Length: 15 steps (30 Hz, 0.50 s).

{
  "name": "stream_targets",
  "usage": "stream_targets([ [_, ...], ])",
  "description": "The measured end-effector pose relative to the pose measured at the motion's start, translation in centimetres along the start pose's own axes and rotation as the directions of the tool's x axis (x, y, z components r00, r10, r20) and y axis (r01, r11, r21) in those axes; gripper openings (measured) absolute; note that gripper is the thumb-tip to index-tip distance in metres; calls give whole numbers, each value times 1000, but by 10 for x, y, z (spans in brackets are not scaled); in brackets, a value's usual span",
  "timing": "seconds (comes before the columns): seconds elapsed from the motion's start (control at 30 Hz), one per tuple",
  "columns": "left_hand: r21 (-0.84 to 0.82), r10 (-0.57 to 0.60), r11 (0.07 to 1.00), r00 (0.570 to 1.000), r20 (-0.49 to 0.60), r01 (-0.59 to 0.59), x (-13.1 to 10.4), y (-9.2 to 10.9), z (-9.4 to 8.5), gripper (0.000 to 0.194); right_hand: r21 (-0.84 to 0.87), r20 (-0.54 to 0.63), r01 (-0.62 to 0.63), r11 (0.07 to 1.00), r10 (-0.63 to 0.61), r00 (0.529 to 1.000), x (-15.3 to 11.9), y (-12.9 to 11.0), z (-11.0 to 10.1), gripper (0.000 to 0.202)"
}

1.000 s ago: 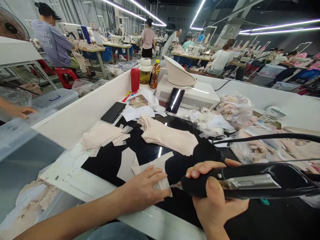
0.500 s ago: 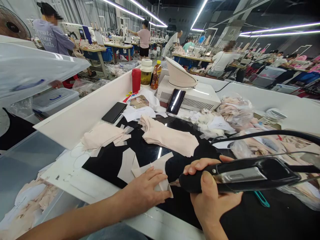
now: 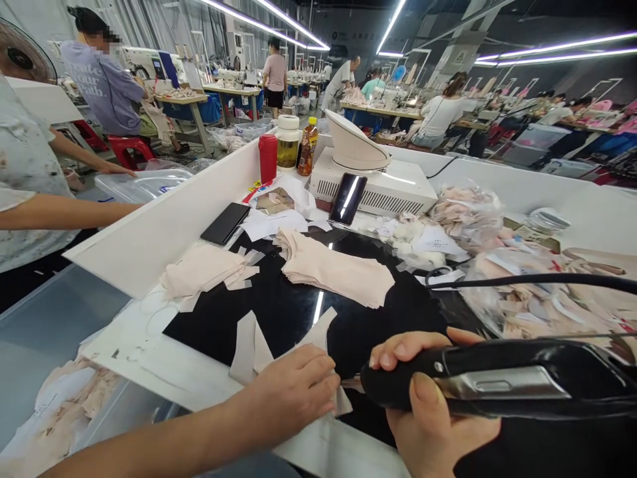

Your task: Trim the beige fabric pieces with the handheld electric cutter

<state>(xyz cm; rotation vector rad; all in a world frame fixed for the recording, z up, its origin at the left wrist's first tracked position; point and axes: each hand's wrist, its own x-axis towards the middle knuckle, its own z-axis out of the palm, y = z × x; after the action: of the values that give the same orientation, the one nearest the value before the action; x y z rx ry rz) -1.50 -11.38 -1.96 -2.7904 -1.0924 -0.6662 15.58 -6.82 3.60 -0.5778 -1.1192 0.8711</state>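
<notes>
My left hand [image 3: 301, 388] is closed on a beige fabric piece [image 3: 319, 332] with pointed ends, bunching its near edge. Part of that cloth is hidden beneath my fingers and palm. My right hand [image 3: 432, 408] wraps around a black corded hand tool [image 3: 512, 378] with a metal lever along its side. Its thin metal tip [image 3: 352, 383] points left, close to the fingers of my left hand and the cloth. Farther back on the dark glossy board [image 3: 213, 338] lies a neat stack of beige fabric pieces [image 3: 336, 269]; a second stack [image 3: 199, 273] is to its left.
A black phone [image 3: 225, 224], another phone [image 3: 348, 199] leaning on a white machine box [image 3: 381, 182], a red cup [image 3: 267, 159] and bottles line the back. Bagged scraps [image 3: 547, 299] crowd the right. At left, a co-worker's arm [image 3: 74, 211] reaches over a clear lid [image 3: 144, 184].
My left fingers have curled in and gathered the cloth's near edge. The tool has shifted slightly right and down with my right hand. A co-worker has come into view at left, lowering the clear lid.
</notes>
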Motion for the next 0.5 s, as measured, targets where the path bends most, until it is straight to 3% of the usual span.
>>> stream_targets([
  [0.17, -124, -91, 987, 994, 62, 98, -6, -13, -5, 24, 10, -5, 2, 1000, -2, 1000, -1, 0, 2, 42],
  [0.37, -152, -77, 984, 993, 95, 91, -10, -13, -6, 29, 6, 6, 0, 1000, 0, 1000, 0, 0, 1, 43],
  [0.5, -137, -85, 986, 994, 71, 94, -12, -9, -2, 29, 1, -45, 20, 1000, -20, 999, 4, 0, 5, 42],
])
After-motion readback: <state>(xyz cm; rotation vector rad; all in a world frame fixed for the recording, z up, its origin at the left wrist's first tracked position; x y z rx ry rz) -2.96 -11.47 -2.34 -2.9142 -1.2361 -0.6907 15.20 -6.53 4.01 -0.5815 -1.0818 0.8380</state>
